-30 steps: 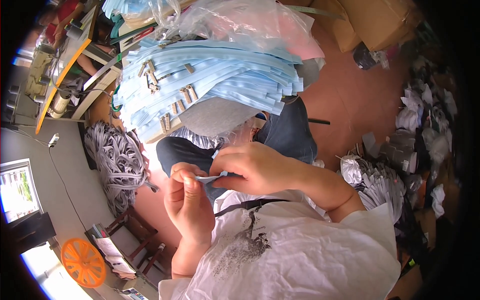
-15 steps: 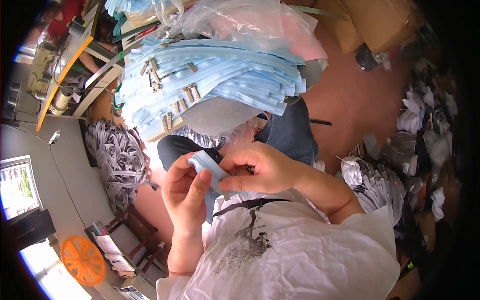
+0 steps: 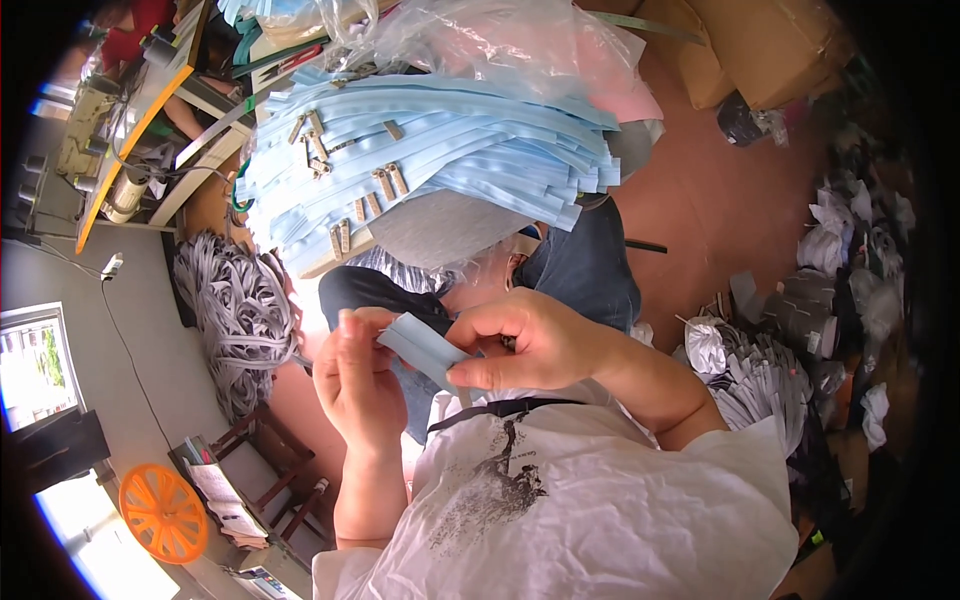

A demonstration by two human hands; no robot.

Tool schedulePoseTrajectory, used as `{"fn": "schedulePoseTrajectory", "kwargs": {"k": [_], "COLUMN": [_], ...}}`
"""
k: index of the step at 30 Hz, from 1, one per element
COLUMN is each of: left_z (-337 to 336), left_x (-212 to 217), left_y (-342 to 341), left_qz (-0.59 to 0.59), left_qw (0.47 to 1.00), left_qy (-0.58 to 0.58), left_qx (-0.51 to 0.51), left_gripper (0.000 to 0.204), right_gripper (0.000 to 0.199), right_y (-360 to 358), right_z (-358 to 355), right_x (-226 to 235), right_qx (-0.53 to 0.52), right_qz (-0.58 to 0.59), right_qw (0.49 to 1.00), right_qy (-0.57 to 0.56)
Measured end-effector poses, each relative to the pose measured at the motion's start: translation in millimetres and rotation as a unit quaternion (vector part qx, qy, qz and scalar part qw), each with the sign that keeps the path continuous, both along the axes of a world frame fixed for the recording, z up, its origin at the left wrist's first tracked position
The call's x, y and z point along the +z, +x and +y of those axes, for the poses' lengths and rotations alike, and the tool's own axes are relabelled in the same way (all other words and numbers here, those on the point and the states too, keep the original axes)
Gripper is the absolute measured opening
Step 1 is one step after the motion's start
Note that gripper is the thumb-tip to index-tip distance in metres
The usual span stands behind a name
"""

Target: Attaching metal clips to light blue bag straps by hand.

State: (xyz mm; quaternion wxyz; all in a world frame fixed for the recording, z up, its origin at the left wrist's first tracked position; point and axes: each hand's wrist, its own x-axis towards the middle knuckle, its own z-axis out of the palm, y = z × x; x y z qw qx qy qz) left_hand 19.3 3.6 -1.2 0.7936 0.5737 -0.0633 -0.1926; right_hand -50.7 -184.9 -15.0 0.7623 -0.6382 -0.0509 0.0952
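A short light-blue fabric strip (image 3: 425,348), flat with a lengthwise ridge, is held in front of my waist. My right hand (image 3: 535,340) pinches its right end between thumb and fingers; a small beige tab (image 3: 464,397) hangs below that thumb. My left hand (image 3: 362,375) is at the other end, its thumb off the strip and a fingertip touching the edge. Beyond my lap lies a pile of long light-blue strips (image 3: 450,140) of the same look. Several small tan pieces (image 3: 390,180) with dark marks rest on that pile.
A grey padded surface (image 3: 440,230) shows under the pile, with clear plastic sheeting (image 3: 480,50) behind. Grey strips heap at the left (image 3: 235,320) and right (image 3: 750,375). An orange spoked wheel (image 3: 163,513) stands lower left; cardboard boxes (image 3: 770,45) sit far right.
My left thumb has lifted off the strip and moved left. The strip has gone from curved to flatter, its face turned more toward me. My right hand keeps its pinch.
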Motion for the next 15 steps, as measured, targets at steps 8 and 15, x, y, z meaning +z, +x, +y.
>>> {"fn": "schedulePoseTrajectory", "kwargs": {"k": [8,15], "left_z": [-5,-13], "left_x": [-5,-13], "left_y": [-3,-2], "left_qz": [-0.027,-0.002], "left_qw": [0.999,0.999], "left_qy": [0.021,0.021], "left_qx": [-0.03,0.037], "left_gripper": [0.016,0.018], "right_gripper": [0.018,0.028], "right_y": [1,6], "right_z": [2,-9], "right_x": [-2,-8], "right_qx": [-0.013,0.061], "right_qz": [0.022,0.03], "right_qw": [1.0,0.998], "right_qy": [0.011,-0.019]}}
